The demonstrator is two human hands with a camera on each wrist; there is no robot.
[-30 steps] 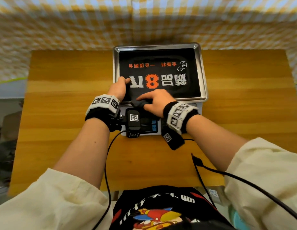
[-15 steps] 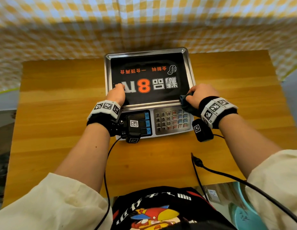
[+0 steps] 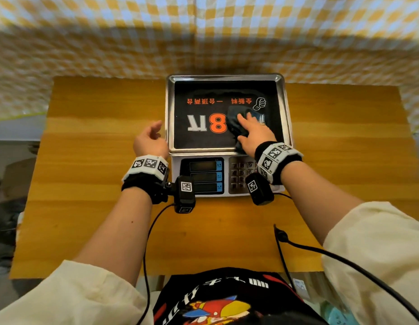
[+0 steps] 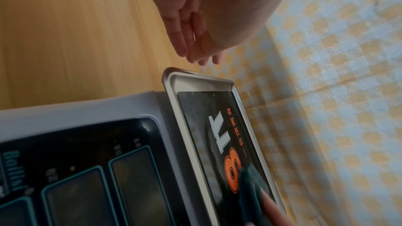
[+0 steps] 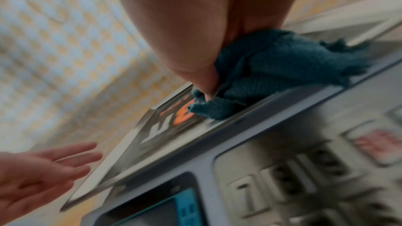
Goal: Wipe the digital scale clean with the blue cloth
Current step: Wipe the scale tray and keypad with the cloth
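The digital scale [image 3: 227, 77] stands at the back middle of the wooden table, its steel tray covered by a black sticker with an orange 8. The dark blue cloth [image 3: 235, 121] lies bunched on the right half of the sticker. My right hand [image 3: 250, 130] presses it down with fingers stretched over it and the thumb dug into a fold [image 5: 206, 88]. The cloth [image 5: 282, 61] spills toward the tray's front rim and also shows at the lower edge of the left wrist view [image 4: 250, 186]. My left hand [image 3: 150, 139] hovers just left of the tray, fingers relaxed [image 4: 191, 44], touching nothing.
The scale's display panel [image 3: 203, 177] and keypad [image 3: 241, 172] face me, partly under my wrists. Bare wooden table [image 3: 98, 160] lies on both sides. A yellow checked cloth [image 3: 110, 43] hangs behind. Black cables [image 3: 321, 252] trail over the table's front edge.
My right hand slid the cloth from the tray's front right corner onto the sticker's right half. My left hand let go of the tray's left front edge and drew off to the left.
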